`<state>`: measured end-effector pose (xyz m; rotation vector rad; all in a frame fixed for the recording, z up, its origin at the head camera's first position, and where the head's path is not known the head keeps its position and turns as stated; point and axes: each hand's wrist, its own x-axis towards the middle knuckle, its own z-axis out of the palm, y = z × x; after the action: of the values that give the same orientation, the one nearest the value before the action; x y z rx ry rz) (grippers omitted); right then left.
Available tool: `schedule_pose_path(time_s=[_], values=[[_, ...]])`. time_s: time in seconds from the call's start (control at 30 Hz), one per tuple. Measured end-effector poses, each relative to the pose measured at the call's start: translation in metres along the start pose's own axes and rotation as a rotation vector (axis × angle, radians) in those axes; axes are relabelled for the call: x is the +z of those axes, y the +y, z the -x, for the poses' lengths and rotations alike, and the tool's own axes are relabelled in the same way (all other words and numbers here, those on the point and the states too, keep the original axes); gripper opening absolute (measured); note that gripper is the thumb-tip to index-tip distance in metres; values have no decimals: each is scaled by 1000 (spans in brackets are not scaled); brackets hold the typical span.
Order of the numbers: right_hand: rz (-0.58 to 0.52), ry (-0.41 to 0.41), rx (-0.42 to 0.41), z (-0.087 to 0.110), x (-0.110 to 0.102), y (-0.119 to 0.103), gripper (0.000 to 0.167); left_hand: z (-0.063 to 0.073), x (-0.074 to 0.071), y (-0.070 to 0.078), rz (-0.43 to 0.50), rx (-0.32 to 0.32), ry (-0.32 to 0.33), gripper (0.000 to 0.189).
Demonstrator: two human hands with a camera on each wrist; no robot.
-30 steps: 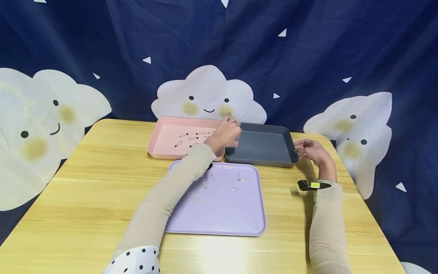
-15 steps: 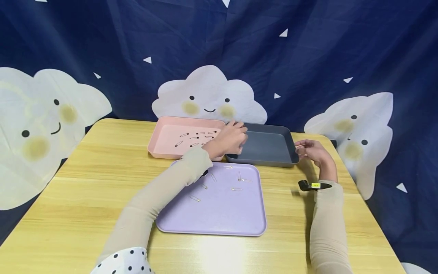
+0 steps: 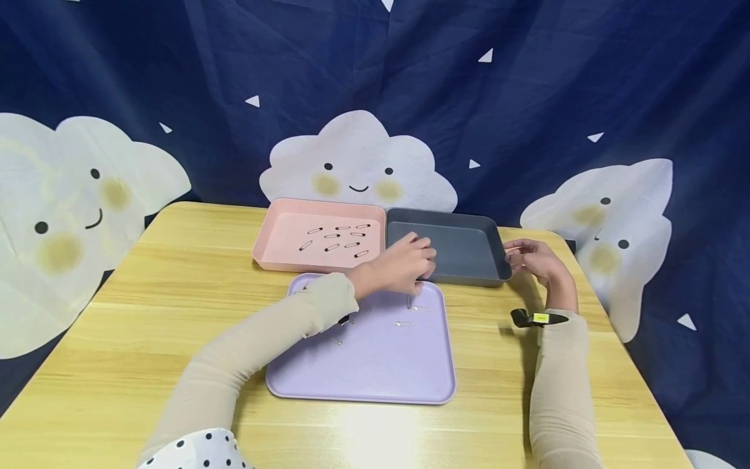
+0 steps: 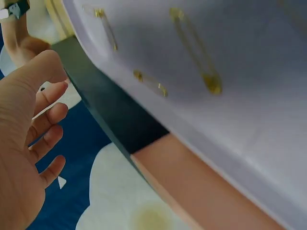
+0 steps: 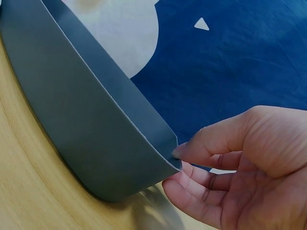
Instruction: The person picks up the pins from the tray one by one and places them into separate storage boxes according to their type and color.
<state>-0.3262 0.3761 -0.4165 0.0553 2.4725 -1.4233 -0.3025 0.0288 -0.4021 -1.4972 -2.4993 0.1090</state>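
My left hand (image 3: 407, 264) hovers over the back edge of the lilac tray (image 3: 375, 371), beside the dark grey tray (image 3: 469, 251). In the left wrist view its fingers (image 4: 50, 136) are loosely bent, with nothing between them. Several gold safety pins (image 3: 404, 324) lie on the lilac tray; the left arm covers part of them. Black safety pins (image 3: 333, 236), several of them, lie spread in the pink tray (image 3: 281, 241). At the right end of the dark grey tray, my right hand (image 5: 249, 163) pinches the rim between thumb and fingers.
The pink and dark grey trays stand side by side along the back of the wooden table (image 3: 146, 306), behind the lilac tray. A dark blue curtain (image 3: 410, 65) with white clouds hangs behind. A black device (image 3: 536, 318) sits on the right wrist.
My left hand has moved from the border between the pink and grey trays toward the lilac tray's back edge. A black safety pin now shows at the pink tray's right front. The right hand stays put.
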Motion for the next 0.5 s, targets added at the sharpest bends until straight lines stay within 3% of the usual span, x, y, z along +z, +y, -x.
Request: schedule_pose_path(time_s=[0.27,0.5], values=[[-1,-19,21,-2,-1,0,52,10,9,13,113,43,-30,11],[-11,-34,28,15,3,-23,52,14,17,19,154,76,-27,8]])
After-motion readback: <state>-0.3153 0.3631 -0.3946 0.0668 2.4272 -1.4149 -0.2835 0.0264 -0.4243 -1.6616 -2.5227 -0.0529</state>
